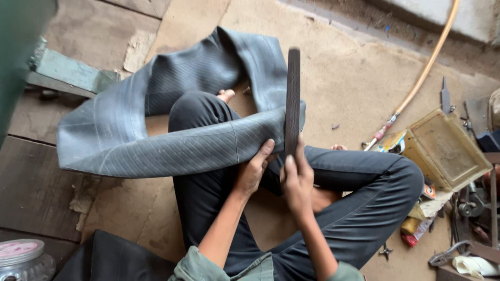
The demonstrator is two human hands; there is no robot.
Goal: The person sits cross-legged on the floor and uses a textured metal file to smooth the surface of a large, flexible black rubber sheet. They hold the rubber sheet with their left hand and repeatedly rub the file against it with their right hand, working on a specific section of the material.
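A limp inner tube (pixel 172 119) is draped over the near knee. It is pinched at its right end by the left hand (pixel 253 171), while a flat rasp (pixel 293 99) is gripped upright by the right hand (pixel 297 179). Roughening seems in hand; steady strokes are called for. A hose (pixel 424 67) and yellow box (pixel 448 148) lie right, well apart.
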